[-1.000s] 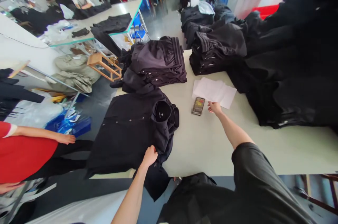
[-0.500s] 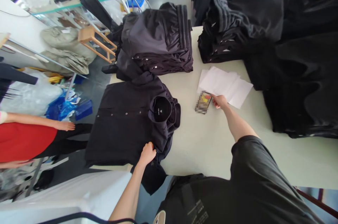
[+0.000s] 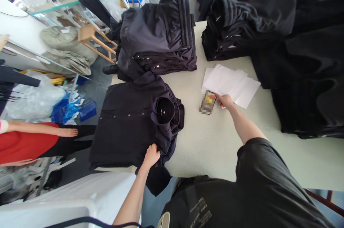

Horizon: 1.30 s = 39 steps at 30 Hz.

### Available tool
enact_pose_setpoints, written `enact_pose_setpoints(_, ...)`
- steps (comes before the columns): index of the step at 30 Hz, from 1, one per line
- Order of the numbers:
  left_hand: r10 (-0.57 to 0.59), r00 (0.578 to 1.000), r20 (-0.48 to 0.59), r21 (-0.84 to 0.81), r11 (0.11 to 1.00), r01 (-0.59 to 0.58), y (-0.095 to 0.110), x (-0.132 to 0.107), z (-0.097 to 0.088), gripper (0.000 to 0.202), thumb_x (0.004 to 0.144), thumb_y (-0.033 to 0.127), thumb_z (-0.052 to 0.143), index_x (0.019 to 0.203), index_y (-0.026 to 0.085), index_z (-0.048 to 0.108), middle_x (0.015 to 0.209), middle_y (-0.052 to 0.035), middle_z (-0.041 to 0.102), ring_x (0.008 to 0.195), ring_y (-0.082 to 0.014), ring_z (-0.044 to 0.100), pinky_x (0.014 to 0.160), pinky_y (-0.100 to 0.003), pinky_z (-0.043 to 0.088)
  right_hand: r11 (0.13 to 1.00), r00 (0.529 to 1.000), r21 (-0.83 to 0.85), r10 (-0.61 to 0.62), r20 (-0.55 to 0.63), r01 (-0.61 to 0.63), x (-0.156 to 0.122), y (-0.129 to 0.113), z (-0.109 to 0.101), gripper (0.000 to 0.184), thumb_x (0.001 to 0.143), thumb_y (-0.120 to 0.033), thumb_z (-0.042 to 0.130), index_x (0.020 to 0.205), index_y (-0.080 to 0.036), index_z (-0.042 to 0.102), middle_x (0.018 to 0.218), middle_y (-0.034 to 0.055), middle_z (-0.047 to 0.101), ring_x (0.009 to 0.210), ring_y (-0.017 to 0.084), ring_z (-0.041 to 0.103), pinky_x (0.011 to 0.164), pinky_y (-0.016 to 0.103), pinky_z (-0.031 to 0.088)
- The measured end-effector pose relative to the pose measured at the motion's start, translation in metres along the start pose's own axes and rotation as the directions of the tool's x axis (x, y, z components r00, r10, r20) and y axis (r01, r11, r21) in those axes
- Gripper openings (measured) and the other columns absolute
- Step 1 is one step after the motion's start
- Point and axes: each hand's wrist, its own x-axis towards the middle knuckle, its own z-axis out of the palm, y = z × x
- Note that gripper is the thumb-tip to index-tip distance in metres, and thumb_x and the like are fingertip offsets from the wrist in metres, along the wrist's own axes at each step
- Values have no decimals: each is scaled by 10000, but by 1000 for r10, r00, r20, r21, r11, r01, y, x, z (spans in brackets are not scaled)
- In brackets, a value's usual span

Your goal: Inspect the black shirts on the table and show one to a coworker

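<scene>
Left hand [image 3: 151, 156] curled narrowly on the hem of a folded black shirt [image 3: 134, 124] on the pale table [image 3: 215, 149] (grip probably closed, fingers half hidden), right hand [image 3: 224, 101] at the edge of white paper sheets [image 3: 228, 85] beside a blurred packet [image 3: 208, 102], its grip unreadable.

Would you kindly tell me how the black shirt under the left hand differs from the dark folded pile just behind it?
The black shirt lies flat with its collar up; the dark folded pile is a thick stack. The left hand rests on the black shirt, not the pile. Both are dark garments.
</scene>
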Motion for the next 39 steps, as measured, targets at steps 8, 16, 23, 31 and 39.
enact_pose_setpoints(8,-11,1000,-8,-8,1000,11,-3,2,3,88,902,169,534,990,168,528,1053,-133,597,1031,-268,629,869,-330,454,1000,999,11,27,30,-28,2,-1,-1,520,924,-581,610,757,-92,666,451,89,604,318,144,513,346,224,418)
enact_pose_setpoints(16,2,1000,-21,-17,1000,-2,-6,4,8,82,894,161,539,975,165,525,1041,-135,599,1028,-270,625,879,-334,455,999,1000,24,24,19,-25,6,1,1,452,915,-510,640,769,-83,675,445,97,608,304,147,488,327,238,417)
enact_pose_setpoints(23,-5,1000,-20,-8,1000,5,-7,5,10,78,895,174,529,968,175,502,1038,-132,591,1027,-275,624,877,-337,455,998,999,62,2,35,-5,8,6,-2,514,922,-585,595,743,-109,670,478,114,634,303,151,504,337,249,456)
enact_pose_setpoints(31,-6,1000,-21,13,1000,7,-6,5,11,75,890,164,520,961,183,505,1040,-124,597,1022,-258,622,888,-330,451,997,998,68,-36,53,32,5,7,-4,499,965,-539,521,730,-120,654,520,118,658,334,158,534,376,270,501)
enact_pose_setpoints(39,0,1000,-16,18,1000,1,-7,6,11,79,892,169,529,968,172,507,1034,-130,598,1012,-257,624,882,-323,455,987,990,-108,-126,-55,120,-23,6,3,433,971,-510,511,832,-134,677,633,104,692,569,202,669,630,302,567)
